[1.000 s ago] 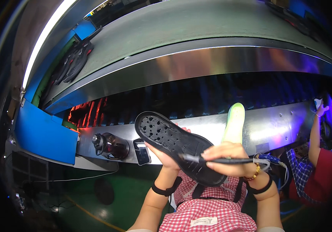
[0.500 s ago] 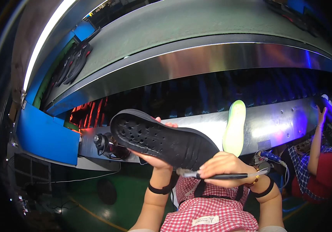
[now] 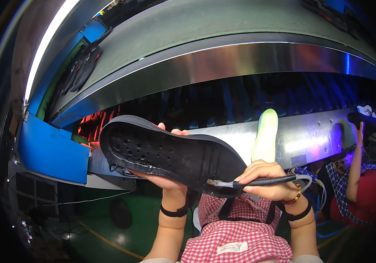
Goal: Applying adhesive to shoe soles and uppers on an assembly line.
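A black shoe sole [image 3: 177, 155] lies tilted across my left hand [image 3: 169, 180], its hollow, holed inner face toward me. My left fingers grip it along the far edge, and the palm supports it from below. A thin whitish line runs along the near rim of its holed end. Between the fingers of my right hand [image 3: 273, 182] is a brush [image 3: 225, 184] with a dark handle and a grey tube at the rear. The bristles are at the sole's right end, over the inner face near the rim. A yellow-green insole [image 3: 264, 136] rests beyond my right hand.
The insole lies on a metal ledge [image 3: 304, 136]. Behind it runs a dark slot with red and blue light, then a raised green conveyor belt [image 3: 205, 22] carrying dark shoe parts [image 3: 80, 70]. A blue panel [image 3: 52, 151] stands left. At right, another person [image 3: 365, 184] handles a dark piece.
The sole has shifted left and its face has turned more toward me. My right hand has brought the brush from below the sole's near edge up onto its inner face.
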The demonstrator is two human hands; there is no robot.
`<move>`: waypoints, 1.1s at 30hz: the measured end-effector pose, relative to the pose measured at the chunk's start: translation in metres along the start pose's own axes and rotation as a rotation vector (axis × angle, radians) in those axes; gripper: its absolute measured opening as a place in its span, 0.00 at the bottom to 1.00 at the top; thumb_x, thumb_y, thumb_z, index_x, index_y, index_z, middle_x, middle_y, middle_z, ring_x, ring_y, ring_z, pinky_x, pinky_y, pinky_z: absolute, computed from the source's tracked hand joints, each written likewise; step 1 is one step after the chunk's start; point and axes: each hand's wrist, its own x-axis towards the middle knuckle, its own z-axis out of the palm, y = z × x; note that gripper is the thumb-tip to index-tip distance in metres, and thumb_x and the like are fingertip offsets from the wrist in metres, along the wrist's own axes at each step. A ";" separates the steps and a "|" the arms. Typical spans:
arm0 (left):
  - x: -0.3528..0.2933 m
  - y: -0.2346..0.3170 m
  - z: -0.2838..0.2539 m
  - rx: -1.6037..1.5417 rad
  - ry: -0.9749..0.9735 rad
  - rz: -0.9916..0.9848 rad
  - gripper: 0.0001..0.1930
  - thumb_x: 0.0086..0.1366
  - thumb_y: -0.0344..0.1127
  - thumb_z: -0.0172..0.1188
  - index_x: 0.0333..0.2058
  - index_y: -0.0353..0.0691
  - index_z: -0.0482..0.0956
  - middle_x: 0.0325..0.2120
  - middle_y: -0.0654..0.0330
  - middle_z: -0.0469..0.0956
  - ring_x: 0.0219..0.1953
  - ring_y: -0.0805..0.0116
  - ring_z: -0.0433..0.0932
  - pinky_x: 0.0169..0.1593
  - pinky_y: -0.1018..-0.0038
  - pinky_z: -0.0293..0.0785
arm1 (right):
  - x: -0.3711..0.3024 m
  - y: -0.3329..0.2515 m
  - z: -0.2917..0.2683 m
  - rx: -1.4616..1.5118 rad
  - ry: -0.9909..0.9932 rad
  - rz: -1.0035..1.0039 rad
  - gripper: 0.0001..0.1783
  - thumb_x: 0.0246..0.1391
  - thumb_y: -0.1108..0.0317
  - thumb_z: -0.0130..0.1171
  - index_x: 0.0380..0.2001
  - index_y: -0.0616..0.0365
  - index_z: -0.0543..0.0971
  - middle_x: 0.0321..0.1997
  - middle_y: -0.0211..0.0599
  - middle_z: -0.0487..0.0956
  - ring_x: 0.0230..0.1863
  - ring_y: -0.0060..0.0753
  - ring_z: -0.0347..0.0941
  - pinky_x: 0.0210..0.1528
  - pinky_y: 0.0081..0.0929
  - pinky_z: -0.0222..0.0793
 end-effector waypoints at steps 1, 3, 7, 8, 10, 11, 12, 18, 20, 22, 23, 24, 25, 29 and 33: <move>0.000 -0.003 0.005 -0.029 -0.061 0.018 0.53 0.50 0.78 0.32 0.55 0.32 0.61 0.48 0.50 0.71 0.44 0.46 0.72 0.53 0.51 0.63 | 0.001 -0.001 -0.002 -0.167 -0.061 -0.066 0.11 0.40 0.74 0.64 0.31 0.58 0.81 0.35 0.35 0.81 0.38 0.28 0.75 0.48 0.29 0.63; 0.003 -0.004 0.009 -0.054 -0.123 0.031 0.53 0.49 0.79 0.32 0.55 0.31 0.61 0.47 0.50 0.72 0.44 0.46 0.72 0.53 0.51 0.63 | 0.002 -0.002 -0.003 -0.227 -0.164 -0.113 0.11 0.39 0.77 0.63 0.31 0.59 0.81 0.35 0.36 0.81 0.39 0.30 0.75 0.47 0.30 0.66; 0.003 0.000 0.005 -0.058 -0.253 -0.005 0.54 0.47 0.80 0.35 0.55 0.31 0.61 0.46 0.47 0.72 0.47 0.46 0.70 0.54 0.53 0.62 | -0.007 0.001 -0.011 0.230 0.050 0.133 0.13 0.38 0.78 0.64 0.33 0.60 0.81 0.35 0.35 0.81 0.40 0.32 0.74 0.46 0.29 0.67; 0.004 -0.001 0.005 -0.056 -0.220 -0.005 0.55 0.46 0.80 0.36 0.55 0.31 0.62 0.46 0.45 0.72 0.47 0.46 0.70 0.54 0.53 0.63 | -0.008 0.003 -0.012 0.228 0.054 0.132 0.13 0.38 0.78 0.64 0.33 0.60 0.81 0.35 0.35 0.81 0.40 0.32 0.74 0.46 0.29 0.67; 0.007 -0.005 0.007 -0.057 -0.239 -0.014 0.55 0.46 0.80 0.35 0.55 0.31 0.62 0.45 0.44 0.72 0.47 0.46 0.70 0.54 0.54 0.63 | -0.010 0.009 -0.014 -0.265 -0.020 -0.083 0.13 0.38 0.76 0.65 0.33 0.60 0.81 0.35 0.36 0.81 0.40 0.32 0.73 0.46 0.29 0.67; 0.007 -0.004 0.007 -0.049 -0.252 -0.015 0.55 0.46 0.80 0.35 0.54 0.31 0.62 0.45 0.43 0.72 0.47 0.46 0.70 0.53 0.54 0.64 | -0.011 0.007 -0.011 -0.268 -0.087 -0.073 0.12 0.39 0.75 0.65 0.33 0.59 0.81 0.35 0.36 0.81 0.41 0.32 0.73 0.46 0.28 0.67; 0.008 -0.001 0.006 -0.045 -0.252 -0.012 0.55 0.46 0.80 0.35 0.54 0.31 0.62 0.45 0.43 0.72 0.47 0.46 0.70 0.53 0.54 0.64 | -0.011 0.005 -0.011 -0.204 -0.116 -0.052 0.12 0.38 0.75 0.66 0.31 0.59 0.82 0.35 0.36 0.81 0.41 0.31 0.72 0.48 0.29 0.66; 0.007 0.003 0.024 0.034 -0.237 -0.077 0.44 0.56 0.71 0.40 0.54 0.32 0.62 0.47 0.42 0.70 0.51 0.49 0.68 0.56 0.55 0.62 | -0.012 0.019 -0.018 0.118 0.079 -0.003 0.11 0.40 0.78 0.63 0.32 0.63 0.80 0.35 0.43 0.81 0.43 0.32 0.74 0.58 0.35 0.55; 0.014 0.007 0.033 0.228 0.018 -0.105 0.43 0.57 0.70 0.38 0.56 0.35 0.61 0.50 0.42 0.67 0.52 0.48 0.67 0.56 0.56 0.63 | -0.016 0.023 -0.012 0.283 0.135 0.013 0.11 0.40 0.79 0.62 0.32 0.65 0.80 0.35 0.45 0.80 0.42 0.33 0.74 0.57 0.35 0.56; 0.009 0.006 0.029 0.513 0.334 -0.003 0.44 0.56 0.71 0.36 0.58 0.38 0.58 0.54 0.45 0.63 0.53 0.49 0.66 0.57 0.57 0.62 | -0.022 0.026 -0.003 0.574 0.228 0.098 0.11 0.43 0.81 0.59 0.34 0.68 0.78 0.37 0.50 0.79 0.40 0.34 0.75 0.52 0.31 0.65; -0.002 0.002 0.031 0.690 0.318 0.008 0.46 0.55 0.73 0.35 0.59 0.38 0.55 0.57 0.47 0.60 0.55 0.50 0.64 0.58 0.57 0.61 | -0.022 0.021 0.006 0.667 0.274 0.135 0.10 0.43 0.81 0.58 0.33 0.69 0.77 0.37 0.52 0.78 0.41 0.38 0.75 0.51 0.34 0.67; -0.018 -0.009 0.016 0.529 0.151 -0.066 0.47 0.54 0.75 0.34 0.60 0.40 0.53 0.58 0.49 0.57 0.57 0.50 0.61 0.59 0.56 0.60 | -0.020 0.019 0.016 0.756 0.320 0.170 0.09 0.43 0.80 0.57 0.33 0.70 0.76 0.38 0.55 0.77 0.41 0.41 0.75 0.50 0.37 0.70; -0.035 -0.019 0.000 0.371 -0.013 -0.132 0.49 0.52 0.76 0.33 0.62 0.42 0.50 0.60 0.51 0.55 0.59 0.51 0.59 0.60 0.55 0.58 | -0.016 0.019 0.025 0.834 0.346 0.137 0.10 0.45 0.81 0.56 0.34 0.72 0.75 0.39 0.54 0.76 0.42 0.44 0.75 0.47 0.36 0.74; -0.055 -0.033 -0.002 -0.073 -0.145 -0.438 0.54 0.46 0.81 0.36 0.63 0.46 0.48 0.61 0.51 0.52 0.61 0.51 0.56 0.61 0.42 0.46 | -0.015 0.014 0.035 0.640 0.385 0.263 0.12 0.42 0.81 0.59 0.35 0.68 0.77 0.35 0.49 0.78 0.40 0.37 0.76 0.45 0.29 0.72; -0.050 -0.030 -0.015 -0.151 -0.125 -0.534 0.53 0.46 0.76 0.45 0.61 0.41 0.50 0.58 0.48 0.57 0.57 0.47 0.61 0.59 0.43 0.53 | -0.011 -0.002 0.031 -0.020 0.101 0.018 0.12 0.42 0.79 0.62 0.34 0.63 0.81 0.38 0.42 0.79 0.33 0.27 0.74 0.39 0.21 0.69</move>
